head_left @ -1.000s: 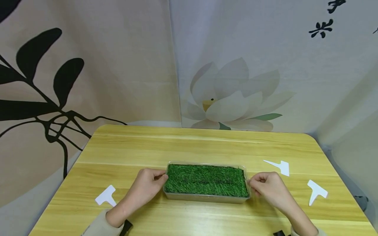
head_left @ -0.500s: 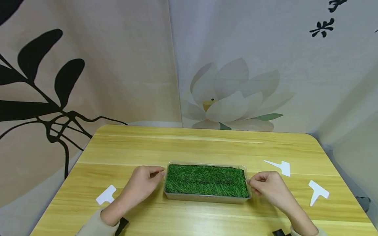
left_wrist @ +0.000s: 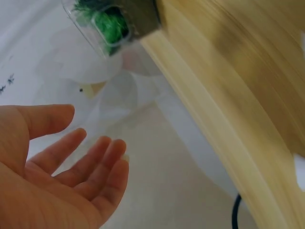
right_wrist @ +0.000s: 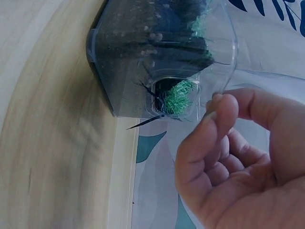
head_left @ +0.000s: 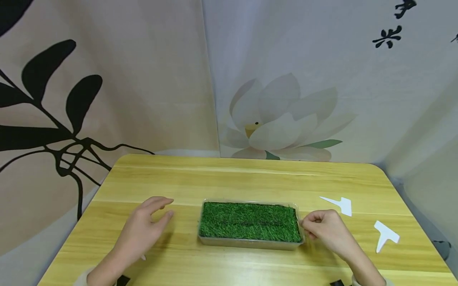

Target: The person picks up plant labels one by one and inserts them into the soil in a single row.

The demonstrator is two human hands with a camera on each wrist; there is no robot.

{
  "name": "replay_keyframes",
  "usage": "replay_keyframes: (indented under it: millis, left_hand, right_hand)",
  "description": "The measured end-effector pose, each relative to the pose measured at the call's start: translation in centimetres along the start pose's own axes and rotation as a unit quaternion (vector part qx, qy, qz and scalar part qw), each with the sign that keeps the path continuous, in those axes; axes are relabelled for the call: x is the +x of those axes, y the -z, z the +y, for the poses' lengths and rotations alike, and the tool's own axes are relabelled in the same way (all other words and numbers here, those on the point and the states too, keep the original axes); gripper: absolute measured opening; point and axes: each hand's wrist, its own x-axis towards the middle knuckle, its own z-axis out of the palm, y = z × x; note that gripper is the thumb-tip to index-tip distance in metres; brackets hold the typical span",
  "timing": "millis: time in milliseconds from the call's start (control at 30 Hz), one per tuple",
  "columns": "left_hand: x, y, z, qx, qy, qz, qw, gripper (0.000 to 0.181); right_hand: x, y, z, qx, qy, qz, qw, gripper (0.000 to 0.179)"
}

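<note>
A clear plastic box stands on the table, filled with a block of green artificial grass. At its right end my right hand pinches the rim between thumb and forefinger; the right wrist view shows the fingertips on the clear rim, the other fingers curled in. My left hand hovers apart from the box on the left, holding nothing. Its fingers are loosely bent and the thumb stands off, as the left wrist view also shows. Through the box end, green grass and thin dark strands are visible.
Two white T-shaped plant labels lie right of the box, one farther back and one nearer the right edge. A third, at the left, is mostly hidden under my left wrist. Behind the wooden table hangs a printed cloth.
My left hand has let go of the box's left end and moved left, its fingers spreading, now covering the left label. The right hand stays at the rim; the box has not moved.
</note>
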Motion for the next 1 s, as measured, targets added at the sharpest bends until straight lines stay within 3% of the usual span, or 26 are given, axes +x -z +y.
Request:
replay_keyframes:
  millis: [133,333,600,700,867,1000]
  left_hand:
    - [-0.3,1.1,-1.1,0.038,0.013,0.003,0.9992,0.040]
    - [-0.7,2.9,-3.2,0.085,0.070,-0.038,0.9932,0.058]
    - [-1.4,4.0,-5.7,0.133,0.074,-0.045,0.9873,0.061]
    - [-1.3,4.3,-6.5,0.150,0.097,-0.081,0.9807,0.068]
    - [-1.1,4.5,-7.8,0.155,0.158,-0.168,0.9604,0.082]
    - [-1.1,4.4,-8.8,0.149,0.179,-0.197,0.9524,0.083]
  right_hand:
    - [0.0,0.1,0.0,0.003,-0.001,-0.001,1.0000,0.014]
    - [-0.1,0.2,-0.2,-0.002,-0.001,0.000,1.0000,0.012]
    - [-0.2,0.1,-0.2,0.003,0.005,-0.007,1.0000,0.012]
    - [-0.2,0.1,-0.2,0.003,0.004,-0.005,1.0000,0.012]
    - [-0.1,0.0,-0.2,0.000,0.007,-0.002,1.0000,0.012]
    - [-0.1,0.0,-0.2,0.002,0.007,-0.003,1.0000,0.013]
